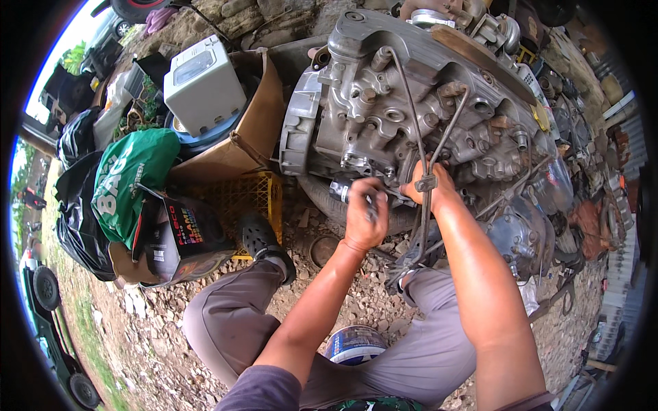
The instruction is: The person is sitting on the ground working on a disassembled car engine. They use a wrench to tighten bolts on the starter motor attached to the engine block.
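A large grey metal engine lies ahead of me, resting at its lower side on a tire. My left hand is closed and a little blurred in front of the engine's lower edge; a small dark, shiny piece shows in its fingers, its kind unclear. Beside those fingers is a short silver cylindrical part. My right hand reaches behind two bent metal pipes held by a clamp. Its fingers are curled at the engine's lower edge, and what they grip is hidden.
At left stand a cardboard box with a white appliance, a yellow crate, a green bag and a black box. A round housing sits at right. Between my legs is a tub on stony ground.
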Motion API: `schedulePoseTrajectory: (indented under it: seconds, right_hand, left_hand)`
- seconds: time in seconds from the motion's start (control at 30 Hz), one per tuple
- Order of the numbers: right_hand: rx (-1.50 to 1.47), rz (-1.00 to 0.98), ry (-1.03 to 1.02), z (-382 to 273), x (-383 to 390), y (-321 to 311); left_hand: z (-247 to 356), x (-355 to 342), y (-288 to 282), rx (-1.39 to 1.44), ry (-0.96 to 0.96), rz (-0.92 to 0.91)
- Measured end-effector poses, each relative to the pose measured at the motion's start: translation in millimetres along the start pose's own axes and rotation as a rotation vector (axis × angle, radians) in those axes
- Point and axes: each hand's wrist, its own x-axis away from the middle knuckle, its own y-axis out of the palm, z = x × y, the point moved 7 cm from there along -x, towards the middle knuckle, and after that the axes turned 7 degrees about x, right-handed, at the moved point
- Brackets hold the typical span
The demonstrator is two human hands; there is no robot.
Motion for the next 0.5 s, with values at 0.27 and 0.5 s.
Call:
schedulePoseTrajectory:
  seconds: [0.27,0.5]
  right_hand:
    - [-0.025,0.035,-0.018,-3,4,-5]
    - [-0.009,0.042,0.004,-1,1,-2]
  left_hand:
    - [-63,-24,-59,0.631,-0.569,0.591]
    - [-80,-34,-61,0.624,-0.754,0.517]
